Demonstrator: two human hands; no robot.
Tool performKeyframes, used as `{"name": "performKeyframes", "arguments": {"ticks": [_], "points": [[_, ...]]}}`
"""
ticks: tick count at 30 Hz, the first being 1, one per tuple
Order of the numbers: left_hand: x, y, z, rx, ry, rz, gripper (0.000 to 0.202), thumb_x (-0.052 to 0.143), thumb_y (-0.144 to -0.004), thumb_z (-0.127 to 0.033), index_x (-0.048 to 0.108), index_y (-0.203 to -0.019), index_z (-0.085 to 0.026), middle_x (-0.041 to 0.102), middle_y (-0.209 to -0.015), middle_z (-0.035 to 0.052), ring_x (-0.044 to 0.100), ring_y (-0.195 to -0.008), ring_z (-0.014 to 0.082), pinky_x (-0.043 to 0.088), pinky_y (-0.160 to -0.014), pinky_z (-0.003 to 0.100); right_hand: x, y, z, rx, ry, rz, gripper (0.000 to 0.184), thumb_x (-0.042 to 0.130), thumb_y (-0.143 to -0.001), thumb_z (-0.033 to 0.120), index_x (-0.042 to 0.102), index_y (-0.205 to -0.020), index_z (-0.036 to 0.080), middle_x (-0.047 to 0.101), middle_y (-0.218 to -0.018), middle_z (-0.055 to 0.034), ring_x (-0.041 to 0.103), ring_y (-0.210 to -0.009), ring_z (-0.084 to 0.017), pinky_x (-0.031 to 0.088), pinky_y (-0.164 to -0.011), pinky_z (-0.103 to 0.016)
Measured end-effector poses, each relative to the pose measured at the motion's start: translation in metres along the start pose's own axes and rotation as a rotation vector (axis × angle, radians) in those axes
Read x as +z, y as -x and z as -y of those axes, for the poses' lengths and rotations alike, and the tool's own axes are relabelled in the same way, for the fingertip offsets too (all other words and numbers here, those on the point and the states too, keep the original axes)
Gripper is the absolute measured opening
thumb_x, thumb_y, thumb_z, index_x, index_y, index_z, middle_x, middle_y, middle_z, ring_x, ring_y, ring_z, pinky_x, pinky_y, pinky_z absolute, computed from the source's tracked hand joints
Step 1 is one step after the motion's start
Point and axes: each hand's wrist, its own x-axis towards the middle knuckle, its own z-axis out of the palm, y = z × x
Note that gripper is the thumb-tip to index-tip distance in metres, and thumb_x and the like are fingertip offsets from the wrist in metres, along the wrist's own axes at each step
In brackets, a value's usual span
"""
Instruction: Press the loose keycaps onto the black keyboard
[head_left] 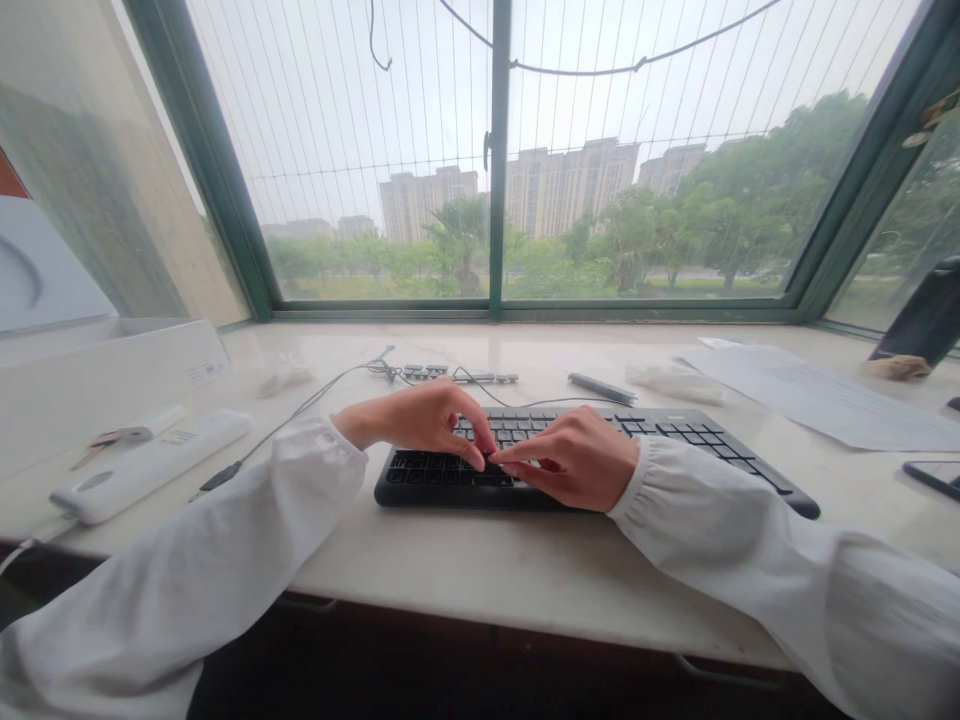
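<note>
A black keyboard (720, 440) lies on the white desk, with bare key sockets showing in its left part. Over that part my left hand (431, 420) is closed in a pinch, thumb and forefinger on a small dark piece that looks like a keycap (489, 456). From the other side my right hand (574, 462) meets it, fingertips pinched at the same piece and touching the left fingers. The fingers cover most of this piece. Behind the keyboard lie loose keycaps (426, 372) in a row, and a long dark bar (600, 388).
A cable with a USB plug (221, 476) runs across the left. Further left are a white power strip (154, 465), keys (112, 440) and a white box (112, 365). Papers (795, 390) and a phone (934, 478) lie right. The window (495, 310) closes off the back.
</note>
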Motion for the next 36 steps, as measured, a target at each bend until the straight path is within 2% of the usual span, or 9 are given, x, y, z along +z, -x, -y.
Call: {"name": "performKeyframes", "arguments": {"ticks": [6,10,16,26,32,36], "points": [[0.001,0.001,-0.005,-0.024,0.022,-0.074,0.023,0.080,-0.074,-0.035,0.078,-0.093,-0.022,0.077,-0.082,0.0009,0.065,-0.067,0.0106,0.045,-0.062,0.019,0.004,0.001,-0.001,-0.009,-0.036,-0.040,0.027,0.055,-0.092,0.033,0.076,-0.107,0.037,0.067,-0.053,0.0042,0.057,-0.045,-0.008,0.025,-0.050,-0.025],[0.002,0.001,-0.008,-0.090,0.015,-0.091,0.025,0.080,-0.073,-0.037,0.079,-0.092,-0.021,0.076,-0.077,0.0022,0.068,-0.070,0.0127,0.046,-0.061,0.019,0.006,0.001,-0.001,-0.004,-0.027,-0.040,0.027,0.056,-0.092,0.033,0.076,-0.109,0.035,0.067,-0.053,0.0030,0.057,-0.045,-0.009,0.023,-0.049,-0.026],[0.000,0.002,-0.013,-0.131,-0.047,-0.049,0.026,0.079,-0.075,-0.037,0.079,-0.097,-0.024,0.076,-0.076,0.0005,0.066,-0.065,0.0112,0.043,-0.060,0.020,0.006,0.001,0.001,0.016,0.005,-0.020,0.026,0.055,-0.092,0.036,0.077,-0.107,0.034,0.068,-0.053,0.0018,0.057,-0.046,-0.010,0.022,-0.050,-0.027],[0.001,-0.002,-0.029,-0.129,-0.221,-0.043,0.023,0.077,-0.078,-0.030,0.078,-0.100,-0.025,0.073,-0.074,-0.0017,0.060,-0.064,0.0102,0.042,-0.067,0.023,-0.001,-0.009,0.013,-0.044,0.109,0.020,0.026,0.053,-0.086,0.026,0.079,-0.090,0.027,0.066,-0.049,0.0000,0.052,-0.042,-0.010,0.022,-0.048,-0.028],[0.002,-0.004,-0.030,-0.140,-0.216,-0.038,0.026,0.078,-0.076,-0.027,0.078,-0.102,-0.025,0.072,-0.074,-0.0021,0.060,-0.063,0.0105,0.042,-0.066,0.024,0.000,-0.014,0.010,-0.114,0.157,0.078,0.029,0.050,-0.088,0.026,0.079,-0.091,0.027,0.071,-0.056,-0.0014,0.057,-0.045,-0.012,0.025,-0.050,-0.028],[0.003,-0.005,-0.030,-0.116,-0.209,-0.044,0.027,0.078,-0.075,-0.023,0.078,-0.101,-0.025,0.072,-0.071,-0.0027,0.061,-0.063,0.0110,0.043,-0.066,0.024,0.002,-0.015,0.010,-0.153,0.212,0.087,0.032,0.047,-0.090,0.027,0.079,-0.086,0.024,0.068,-0.051,-0.0021,0.056,-0.043,-0.012,0.028,-0.050,-0.029]]}}
